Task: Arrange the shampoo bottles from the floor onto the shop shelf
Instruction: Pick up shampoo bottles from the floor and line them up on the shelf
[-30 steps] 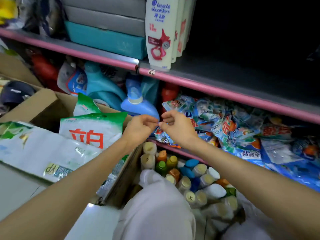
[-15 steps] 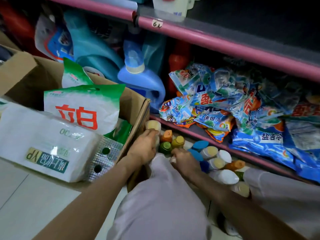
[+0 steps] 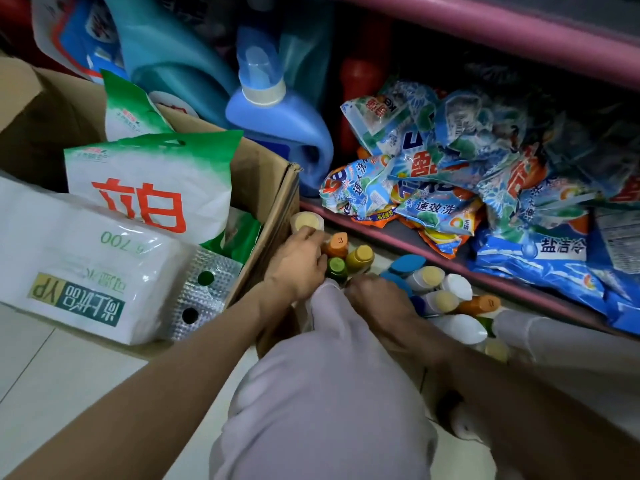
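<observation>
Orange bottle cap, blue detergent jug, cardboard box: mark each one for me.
orange bottle cap [image 3: 337, 242], head view, on the cap's flat top.
blue detergent jug [image 3: 277, 114], head view, on its shoulder below the pale cap.
cardboard box [image 3: 268, 181], head view, on its right wall.

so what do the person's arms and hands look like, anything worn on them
Both forearms are bare, with no sleeves in view. The left hand and right hand wear no gloves, and no watch, ring or band shows on either. The only clothing visible is pale lilac trousers over the knee between the arms.
</observation>
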The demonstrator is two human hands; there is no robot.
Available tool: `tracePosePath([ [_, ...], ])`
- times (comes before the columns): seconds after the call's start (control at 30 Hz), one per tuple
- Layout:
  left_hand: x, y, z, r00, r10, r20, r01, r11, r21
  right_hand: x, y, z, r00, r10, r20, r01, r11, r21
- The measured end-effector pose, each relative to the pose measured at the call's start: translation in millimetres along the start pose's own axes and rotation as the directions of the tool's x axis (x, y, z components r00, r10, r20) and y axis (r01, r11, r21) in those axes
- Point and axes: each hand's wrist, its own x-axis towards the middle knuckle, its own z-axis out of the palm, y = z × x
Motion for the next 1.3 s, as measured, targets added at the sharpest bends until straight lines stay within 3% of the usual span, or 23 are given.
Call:
tracePosePath([
  [0.1, -3.4, 14.5, -18.8, 0.988, 0.104, 0.112, -0.086, 0.985, -0.150, -18.6, -10.8, -60.3, 0.998, 0.036, -0.047, -0.034, 0.999, 0.024],
  [0.2, -4.6, 37.3, -38.6, 0.931, 0.192, 0.311, -0.157, 0.979, -0.132, -39.2, -20.0, -122.8, 0.991, 0.066, -0.118, -0.054, 0.993, 0.108],
  [0.27, -3.7, 56.3, -52.4, 0.909, 0.224, 0.352, -0.190, 0.973, -0.129, -54.2, -23.3, -157.8, 0.980, 0.103, -0.169, -0.061, 0.970, 0.236],
  [0.33, -3.6, 77.3, -63.4, 0.917, 0.273, 0.290, -0.237, 0.959, -0.153, -67.9, -25.2, -183.5, 0.963, 0.117, -0.243, -0.023, 0.933, 0.359],
  [0.43, -6.0, 102.6, -72.1, 0.958, 0.287, 0.027, -0.278, 0.945, -0.172, -80.9, -23.9, -204.1, 0.957, 0.115, -0.265, 0.079, 0.778, 0.623],
  [0.5, -5.0, 110.9, -77.2, 0.966, 0.227, -0.123, -0.245, 0.956, -0.159, -85.9, -20.9, -206.8, 0.968, 0.065, -0.243, 0.143, 0.654, 0.743],
  [0.6, -0.2, 117.4, -84.6, 0.953, 0.051, -0.298, -0.130, 0.960, -0.250, -87.2, -6.1, -190.0, 0.996, -0.041, -0.074, 0.084, 0.610, 0.788],
  [0.67, 1.0, 123.5, -88.6, 0.918, -0.148, -0.368, -0.069, 0.854, -0.516, -82.4, 4.9, -156.5, 0.999, 0.006, 0.049, -0.039, 0.696, 0.717],
  [0.7, -1.4, 125.0, -89.2, 0.912, -0.229, -0.340, -0.055, 0.755, -0.654, -78.7, 9.5, -133.9, 0.995, 0.051, 0.089, -0.094, 0.801, 0.591],
  [0.77, -8.3, 122.5, -85.1, 0.938, -0.273, -0.212, -0.025, 0.559, -0.829, -72.5, 16.8, -84.2, 0.982, 0.137, 0.127, -0.157, 0.974, 0.162],
  [0.83, -14.2, 118.7, -82.8, 0.965, -0.244, -0.092, 0.035, 0.471, -0.881, -73.4, 22.1, -42.3, 0.977, 0.199, 0.074, -0.193, 0.978, -0.077],
  [1.0, -6.4, 131.8, -94.5, 0.976, -0.171, 0.135, 0.201, 0.472, -0.858, -76.5, 30.3, 15.9, 0.975, 0.224, 0.005, -0.221, 0.965, -0.140],
  [1.17, -4.9, 115.9, -84.3, 0.983, -0.153, 0.100, 0.140, 0.282, -0.949, -75.7, 31.4, 38.9, 0.990, 0.141, -0.014, -0.140, 0.962, -0.235],
  [1.3, -7.5, 120.4, -94.2, 0.988, -0.094, 0.122, 0.140, 0.222, -0.965, -87.2, 27.3, 28.1, 0.998, 0.065, -0.016, -0.067, 0.974, -0.215],
])
